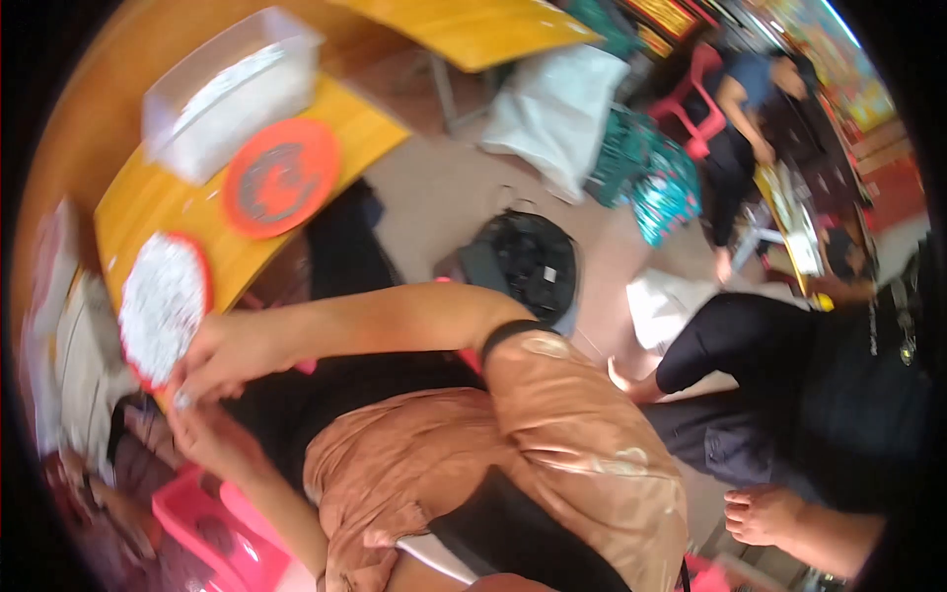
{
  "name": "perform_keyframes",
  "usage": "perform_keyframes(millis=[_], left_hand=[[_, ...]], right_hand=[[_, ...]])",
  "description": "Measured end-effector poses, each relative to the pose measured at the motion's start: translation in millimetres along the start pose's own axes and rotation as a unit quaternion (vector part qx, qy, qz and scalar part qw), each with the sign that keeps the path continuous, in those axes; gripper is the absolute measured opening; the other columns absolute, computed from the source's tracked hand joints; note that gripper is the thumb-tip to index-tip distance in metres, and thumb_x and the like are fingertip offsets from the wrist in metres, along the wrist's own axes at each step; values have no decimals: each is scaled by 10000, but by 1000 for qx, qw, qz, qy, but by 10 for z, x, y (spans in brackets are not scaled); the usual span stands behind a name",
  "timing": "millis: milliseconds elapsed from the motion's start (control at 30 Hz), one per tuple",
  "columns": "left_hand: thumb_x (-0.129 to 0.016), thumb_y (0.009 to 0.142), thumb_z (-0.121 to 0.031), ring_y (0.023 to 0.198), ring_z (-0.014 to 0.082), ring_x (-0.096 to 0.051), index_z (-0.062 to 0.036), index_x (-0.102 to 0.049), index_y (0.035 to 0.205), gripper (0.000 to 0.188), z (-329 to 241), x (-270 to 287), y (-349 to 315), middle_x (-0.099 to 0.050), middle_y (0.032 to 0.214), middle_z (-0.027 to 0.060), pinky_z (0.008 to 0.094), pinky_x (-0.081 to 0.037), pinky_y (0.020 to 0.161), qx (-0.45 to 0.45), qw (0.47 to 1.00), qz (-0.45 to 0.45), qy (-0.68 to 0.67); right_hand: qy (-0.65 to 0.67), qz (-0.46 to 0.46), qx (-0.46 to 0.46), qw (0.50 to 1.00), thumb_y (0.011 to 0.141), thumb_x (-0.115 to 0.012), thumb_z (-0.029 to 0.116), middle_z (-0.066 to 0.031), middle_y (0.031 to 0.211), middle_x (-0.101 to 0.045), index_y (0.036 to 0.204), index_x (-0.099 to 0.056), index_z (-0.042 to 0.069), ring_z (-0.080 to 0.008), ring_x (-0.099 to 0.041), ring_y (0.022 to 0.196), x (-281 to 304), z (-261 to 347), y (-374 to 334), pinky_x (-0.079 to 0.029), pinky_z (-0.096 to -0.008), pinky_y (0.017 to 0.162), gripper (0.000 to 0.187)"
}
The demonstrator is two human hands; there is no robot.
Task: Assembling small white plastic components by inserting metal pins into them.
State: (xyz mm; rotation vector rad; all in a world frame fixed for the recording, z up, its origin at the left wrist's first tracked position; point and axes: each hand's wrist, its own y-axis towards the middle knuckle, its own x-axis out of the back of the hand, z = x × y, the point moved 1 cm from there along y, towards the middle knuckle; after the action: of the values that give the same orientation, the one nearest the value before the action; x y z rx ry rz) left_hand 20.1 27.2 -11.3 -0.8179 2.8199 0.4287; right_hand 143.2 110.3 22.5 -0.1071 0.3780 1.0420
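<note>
My two hands meet at the near edge of the wooden table, beside a red plate [208,286] heaped with small silvery-white pieces [161,306]. My left hand [202,431] is closed, its fingertips pinching a tiny whitish piece [182,400]. Just above it, my right hand [229,353] is closed too, with its fingertips at the same piece. Blur and the small size hide what kind of piece it is. A second red plate [328,163], farther along the table, carries a thin spread of small grey pieces [276,183].
On the table [365,123] stands a translucent plastic bin [232,99] with more white pieces. A pink stool [222,538] is at lower left. Bags, including a white sack [552,109] and a black bag [528,261], lie on the floor. Other people sit to the right and lower left.
</note>
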Motion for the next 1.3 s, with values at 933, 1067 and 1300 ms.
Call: perform_keyframes(millis=[933, 1067, 1300], left_hand=[[-473, 932, -375, 1087, 178, -525, 43, -502, 1190, 493, -199, -218, -249, -541, 1203, 114, 308, -398, 954, 25, 979, 38, -201], [-411, 962, -344, 1117, 185, -507, 32, -494, 1196, 451, -252, -294, -326, -532, 1216, 116, 311, -371, 984, 55, 977, 20, -204], [-384, 975, -306, 1119, 195, -502, 3, -494, 1160, 377, -285, -351, -375, -529, 1213, 130, 321, -365, 985, 73, 966, -15, -249]], right_hand=[[-588, -104, 378, 708, 746, -594, 119, -91, 586, -517, 780, -463, 36, -247, -569, 494, -307, 54, -27, -442, -348, 420, 160], [-576, -110, 371, 720, 758, -592, 124, -85, 573, -510, 790, -466, 30, -242, -562, 472, -312, -6, -43, -443, -341, 418, 161], [-571, -116, 358, 730, 777, -584, 132, -84, 515, -500, 806, -447, 19, -238, -557, 450, -327, -64, -67, -433, -332, 399, 180]])
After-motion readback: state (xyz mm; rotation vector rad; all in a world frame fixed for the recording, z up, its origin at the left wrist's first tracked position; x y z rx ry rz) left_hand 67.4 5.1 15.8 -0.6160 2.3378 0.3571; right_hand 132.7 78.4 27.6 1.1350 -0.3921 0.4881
